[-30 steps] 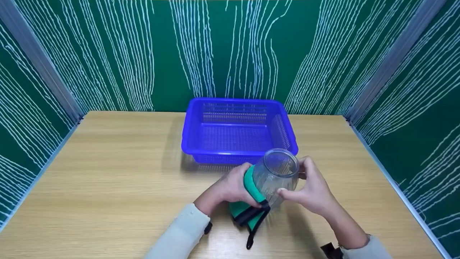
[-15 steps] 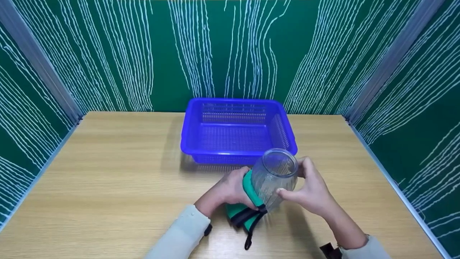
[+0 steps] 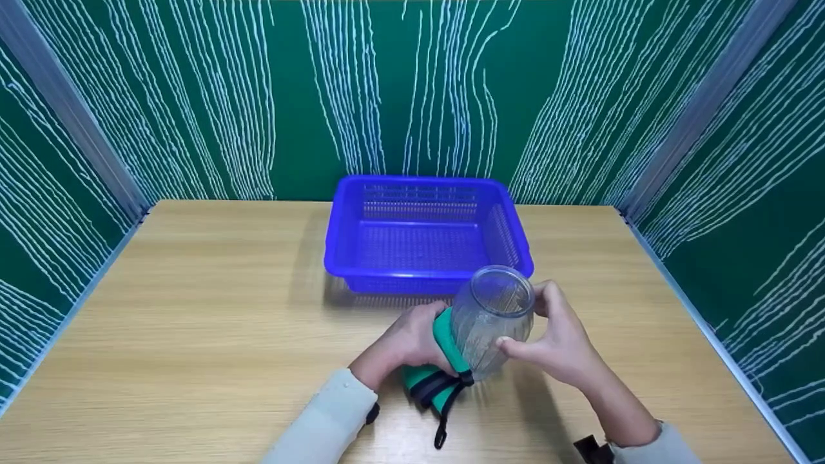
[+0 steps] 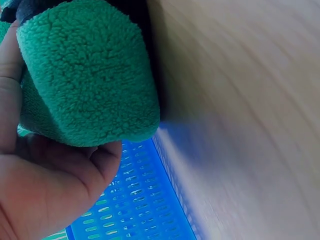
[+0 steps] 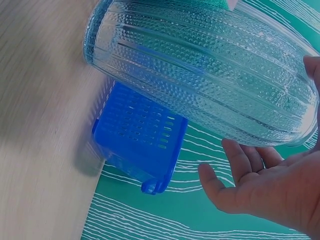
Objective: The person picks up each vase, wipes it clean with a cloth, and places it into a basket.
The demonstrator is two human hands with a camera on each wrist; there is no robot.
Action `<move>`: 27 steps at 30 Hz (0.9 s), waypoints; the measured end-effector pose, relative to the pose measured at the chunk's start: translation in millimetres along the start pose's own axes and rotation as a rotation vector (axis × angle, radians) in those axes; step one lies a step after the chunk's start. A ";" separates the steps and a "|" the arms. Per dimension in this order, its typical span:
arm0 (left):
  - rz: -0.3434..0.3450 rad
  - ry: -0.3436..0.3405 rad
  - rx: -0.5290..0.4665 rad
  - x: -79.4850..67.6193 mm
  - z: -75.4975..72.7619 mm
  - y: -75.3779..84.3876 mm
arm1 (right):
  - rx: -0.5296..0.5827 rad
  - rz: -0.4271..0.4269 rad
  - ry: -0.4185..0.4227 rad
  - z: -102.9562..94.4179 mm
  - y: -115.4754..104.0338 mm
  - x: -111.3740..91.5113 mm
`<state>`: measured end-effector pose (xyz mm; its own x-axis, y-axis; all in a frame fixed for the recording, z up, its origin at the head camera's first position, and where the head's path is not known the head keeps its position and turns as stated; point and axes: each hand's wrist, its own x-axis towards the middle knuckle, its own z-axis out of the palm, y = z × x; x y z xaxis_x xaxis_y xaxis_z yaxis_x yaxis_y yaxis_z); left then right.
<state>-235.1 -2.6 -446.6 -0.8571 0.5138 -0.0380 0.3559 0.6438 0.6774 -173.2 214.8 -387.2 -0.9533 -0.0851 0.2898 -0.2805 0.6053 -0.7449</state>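
A clear ribbed glass vase (image 3: 486, 335) with a bumpy surface leans slightly between both hands. Its round upper end faces up in the head view, and its lower end comes close to the table. My left hand (image 3: 422, 335) presses a folded green cloth (image 3: 449, 341) with black edging and a hanging loop against the vase's left side. Fluffy pile of that cloth (image 4: 90, 75) fills much of the left wrist view, with fingers curled behind it. At the upper right side, my right hand (image 3: 557, 341) grips the vase between thumb and fingers. The vase (image 5: 200, 70) crosses the right wrist view.
A blue perforated plastic basket (image 3: 419, 248) stands on the wooden table (image 3: 225, 309) just beyond the vase, with nothing in it. Green panels (image 3: 296, 103) with white wavy lines enclose the back and sides.
My left hand and the green cloth have shifted slightly down and left along the vase, and the loop swings left. The vase and my right hand hold almost still.
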 end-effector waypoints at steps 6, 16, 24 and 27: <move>0.002 -0.014 -0.013 -2.1 -2.8 1.2 | 0.014 0.008 -0.014 -2.3 0.1 -0.4; -0.003 -0.031 -0.139 -6.1 -21.3 6.3 | 0.007 -0.047 -0.057 -6.7 -0.8 -0.7; 0.038 -0.005 -0.225 -6.5 -25.3 11.9 | 0.002 -0.022 -0.046 -4.3 1.5 -3.2; 0.078 0.019 -0.250 -5.7 -26.2 11.4 | -0.012 -0.022 -0.048 -4.5 1.5 -2.6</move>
<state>-235.9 -13.0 -419.5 -0.8387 0.5436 0.0336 0.3196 0.4413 0.8385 -170.7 219.5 -386.3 -0.9512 -0.1361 0.2768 -0.3004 0.6123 -0.7313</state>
